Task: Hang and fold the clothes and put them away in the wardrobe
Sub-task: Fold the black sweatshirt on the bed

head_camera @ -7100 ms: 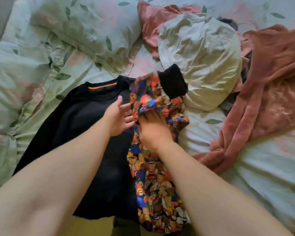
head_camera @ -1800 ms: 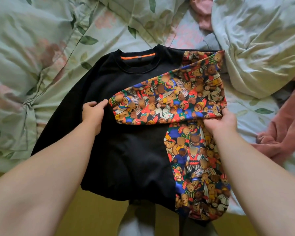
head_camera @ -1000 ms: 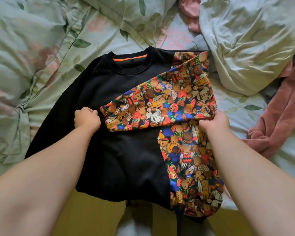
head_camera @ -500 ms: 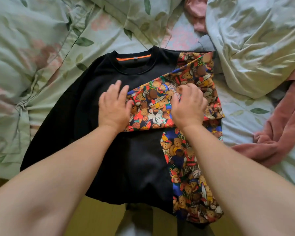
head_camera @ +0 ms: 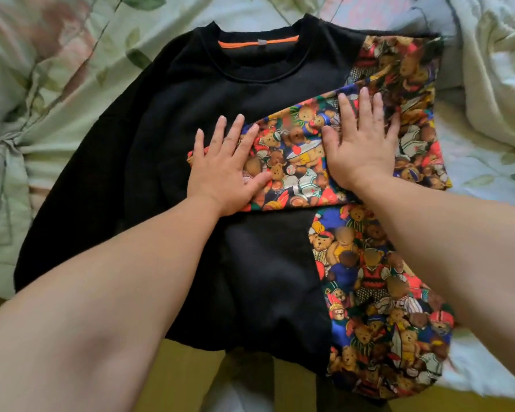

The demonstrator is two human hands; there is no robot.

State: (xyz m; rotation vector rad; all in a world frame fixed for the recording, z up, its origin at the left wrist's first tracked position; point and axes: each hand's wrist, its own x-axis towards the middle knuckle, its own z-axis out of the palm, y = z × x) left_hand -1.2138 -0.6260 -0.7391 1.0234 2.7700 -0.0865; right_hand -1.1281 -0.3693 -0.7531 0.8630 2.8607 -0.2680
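A black sweatshirt (head_camera: 185,120) with an orange strip inside the collar lies flat on the bed, its right side made of colourful teddy-bear print. The printed right sleeve (head_camera: 292,162) is folded across the chest. My left hand (head_camera: 223,168) presses flat on the sleeve's cuff end, fingers spread and straight. My right hand (head_camera: 360,144) presses flat on the sleeve nearer the shoulder, fingers straight too. The black left sleeve stretches out toward the lower left.
The bed (head_camera: 57,93) is covered in pale green leaf-print bedding. A crumpled pale garment or pillow (head_camera: 497,69) lies at the upper right. The bed's yellowish front edge (head_camera: 188,370) shows under the sweatshirt's hem.
Both hands let go of the printed sleeve after laying it across the chest, then flattened on it and slid apart slightly, smoothing it. The camera has moved closer.
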